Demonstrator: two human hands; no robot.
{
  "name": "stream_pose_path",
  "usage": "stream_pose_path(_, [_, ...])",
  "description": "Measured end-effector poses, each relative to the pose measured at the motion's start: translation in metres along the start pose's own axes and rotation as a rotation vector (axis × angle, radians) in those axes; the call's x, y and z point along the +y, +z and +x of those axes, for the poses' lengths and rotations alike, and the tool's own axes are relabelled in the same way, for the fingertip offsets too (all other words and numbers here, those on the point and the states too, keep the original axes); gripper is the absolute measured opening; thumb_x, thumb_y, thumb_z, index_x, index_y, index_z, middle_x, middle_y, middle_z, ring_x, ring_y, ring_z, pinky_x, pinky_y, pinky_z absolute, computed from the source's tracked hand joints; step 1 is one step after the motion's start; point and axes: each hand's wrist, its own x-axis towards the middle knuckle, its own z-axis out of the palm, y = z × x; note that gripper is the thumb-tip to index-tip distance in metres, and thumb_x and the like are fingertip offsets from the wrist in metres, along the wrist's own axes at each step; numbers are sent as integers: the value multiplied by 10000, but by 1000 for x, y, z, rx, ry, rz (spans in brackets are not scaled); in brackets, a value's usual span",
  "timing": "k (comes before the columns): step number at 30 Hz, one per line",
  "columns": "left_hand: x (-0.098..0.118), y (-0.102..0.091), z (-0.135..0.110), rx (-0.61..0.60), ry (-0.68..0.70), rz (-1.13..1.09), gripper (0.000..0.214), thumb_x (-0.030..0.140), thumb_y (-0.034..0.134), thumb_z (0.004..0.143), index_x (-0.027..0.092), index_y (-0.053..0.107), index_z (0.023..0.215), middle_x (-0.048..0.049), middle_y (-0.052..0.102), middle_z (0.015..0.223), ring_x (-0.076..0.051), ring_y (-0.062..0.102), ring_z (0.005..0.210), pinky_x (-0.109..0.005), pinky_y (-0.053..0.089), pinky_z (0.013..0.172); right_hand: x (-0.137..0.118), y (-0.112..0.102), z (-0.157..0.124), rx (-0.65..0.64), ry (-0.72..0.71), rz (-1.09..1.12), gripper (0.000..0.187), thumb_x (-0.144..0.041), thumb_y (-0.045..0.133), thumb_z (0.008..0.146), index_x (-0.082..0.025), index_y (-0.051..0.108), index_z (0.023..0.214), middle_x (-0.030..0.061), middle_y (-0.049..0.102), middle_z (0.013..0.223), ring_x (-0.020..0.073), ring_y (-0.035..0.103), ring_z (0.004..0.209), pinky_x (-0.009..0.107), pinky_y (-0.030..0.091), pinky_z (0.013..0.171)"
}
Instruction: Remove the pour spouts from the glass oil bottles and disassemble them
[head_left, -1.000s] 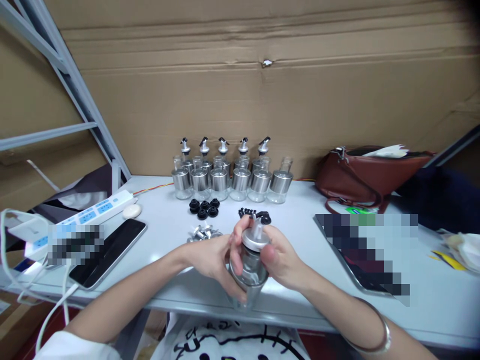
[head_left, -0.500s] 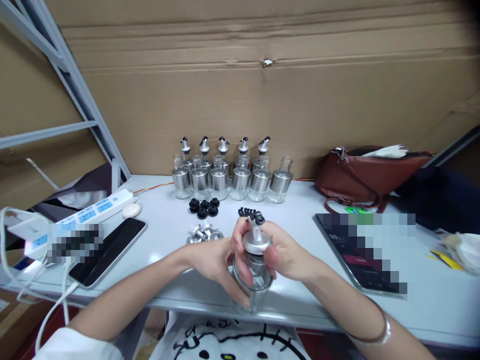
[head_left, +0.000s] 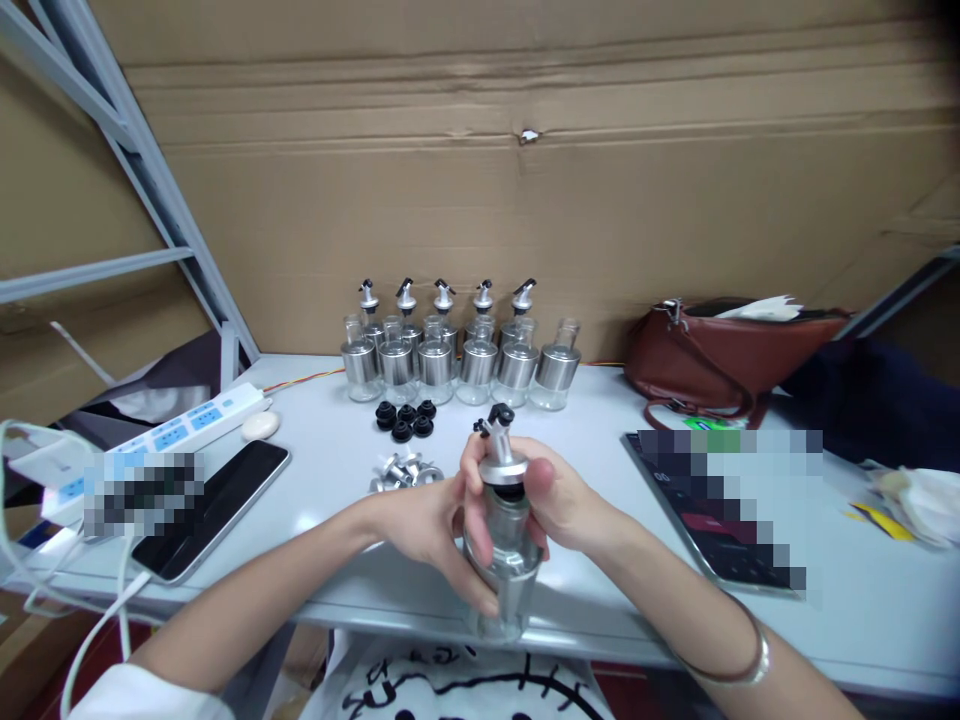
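Note:
A glass oil bottle (head_left: 516, 590) with a steel band stands upright, or nearly so, at the table's front edge. My left hand (head_left: 427, 528) is closed around its body from the left. A silver pour spout (head_left: 504, 466) with a black flip cap sits on the neck. From the right, my right hand (head_left: 566, 495) curls its fingers around the spout and neck, its thumb beside the silver collar. Beyond my hands lie several black stoppers (head_left: 406, 418) and a pile of silver spout parts (head_left: 407, 472). Small black caps (head_left: 481, 427) are mostly hidden behind my right hand.
Several open-necked bottles (head_left: 478, 365) form a front row; bottles with spouts (head_left: 523, 297) stand behind. On the left are a phone (head_left: 214, 508), a power strip (head_left: 184, 430) and cables. A tablet (head_left: 697, 515) and brown bag (head_left: 735, 355) lie right, before a cardboard wall (head_left: 450, 200).
My right thumb has risen from the bottle neck to beside the spout's collar. The spout and its black cap sit slightly higher and further left. My left hand keeps its hold.

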Motion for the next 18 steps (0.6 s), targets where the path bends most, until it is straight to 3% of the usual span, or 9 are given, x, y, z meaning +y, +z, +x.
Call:
stream_pose_path(5, [-1, -1, -2, 46, 20, 49, 304, 234, 844, 495, 149, 602, 656, 18, 579, 661, -179, 614, 770, -366, 510, 894, 4, 11, 2, 48, -102, 120, 633, -811, 466, 686, -192, 436, 813, 3, 603, 525, 74, 468, 367, 121, 279, 286])
stream_pose_path(8, [0, -1, -1, 35, 34, 93, 347, 284, 853, 495, 148, 650, 741, -6, 617, 729, -196, 617, 832, -369, 499, 916, 4, 12, 0, 94, -51, 93, 658, -847, 404, 681, -204, 419, 823, 4, 613, 532, 79, 433, 333, 139, 257, 264])
stream_pose_path(11, [1, -2, -1, 1, 76, 150, 449, 298, 847, 514, 164, 672, 905, -41, 652, 909, -208, 610, 920, -367, 489, 922, 0, 12, 0, 266, -9, 69, 641, -851, 343, 714, -224, 397, 835, 8, 624, 578, 117, 483, 375, 177, 316, 278])
stream_pose_path(13, [1, -3, -1, -11, 96, 175, 486, 296, 840, 530, 183, 661, 967, -47, 643, 979, -210, 598, 953, -364, 482, 917, -3, 13, -1, 448, -135, 38, 591, -812, 374, 752, -226, 406, 823, 14, 636, 667, 136, 564, 502, 217, 438, 394])
stream_pose_path(15, [1, -3, -2, -14, 79, 173, 486, 301, 833, 542, 188, 655, 979, -46, 636, 991, -210, 593, 950, -361, 477, 907, -6, 14, -3, 581, -340, -50, 528, -755, 435, 782, -228, 420, 822, 4, 639, 721, 118, 558, 521, 226, 462, 451])
stream_pose_path(18, [1, -2, -2, 11, 53, 146, 507, 293, 839, 526, 183, 644, 981, -36, 629, 989, -212, 593, 948, -355, 473, 904, -9, 12, -13, 525, -493, -238, 479, -716, 483, 783, -251, 413, 871, -13, 655, 701, 93, 461, 371, 212, 361, 332])
